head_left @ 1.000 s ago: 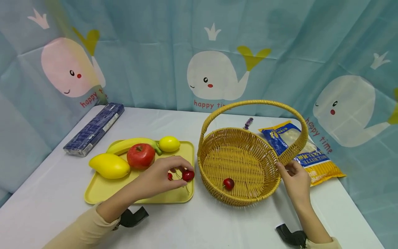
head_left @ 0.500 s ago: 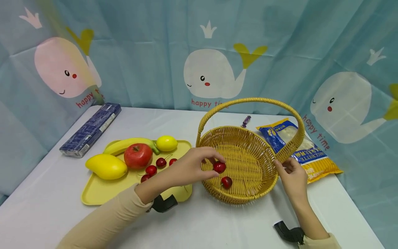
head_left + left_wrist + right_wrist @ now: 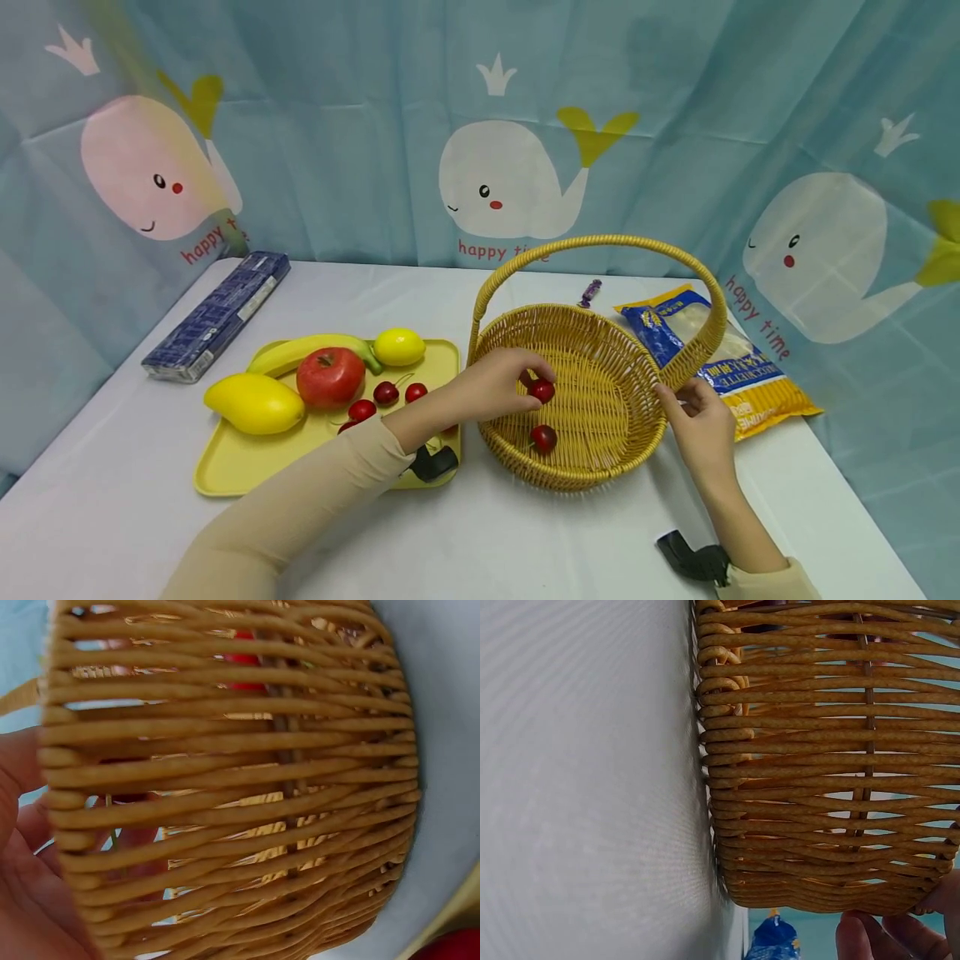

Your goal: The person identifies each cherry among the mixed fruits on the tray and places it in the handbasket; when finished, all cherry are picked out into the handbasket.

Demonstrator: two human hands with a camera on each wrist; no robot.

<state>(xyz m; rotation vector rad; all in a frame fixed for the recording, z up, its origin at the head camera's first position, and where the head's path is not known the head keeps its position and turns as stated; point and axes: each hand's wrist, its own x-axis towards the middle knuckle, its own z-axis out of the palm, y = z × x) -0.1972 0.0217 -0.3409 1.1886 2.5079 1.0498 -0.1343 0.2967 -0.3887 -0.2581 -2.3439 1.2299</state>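
My left hand [image 3: 501, 385] reaches over the near-left rim of the wicker basket [image 3: 652, 433] and pinches a dark red cherry [image 3: 542, 390] between thumb and fingers. Below it, a second cherry [image 3: 543, 438] lies on the basket floor. At the basket's right side my right hand [image 3: 699, 423] grips the rim near the foot of the handle. In the left wrist view the woven wall [image 3: 225, 772] covers most of the held cherry. Fingertips [image 3: 855, 937] of the right hand show at the rim in the right wrist view.
Left of the basket, a yellow tray [image 3: 247, 475] bears a mango [image 3: 255, 403], banana [image 3: 300, 353], apple [image 3: 330, 377], lemon [image 3: 399, 347] and several cherries [image 3: 386, 393]. A blue box [image 3: 217, 317] lies back left, a wrapped candy [image 3: 590, 293] behind the basket, and a blue-yellow bag [image 3: 750, 375] at right.
My left hand has carried the cherry from above the tray rightward and over into the basket. The right hand keeps its grip on the rim.
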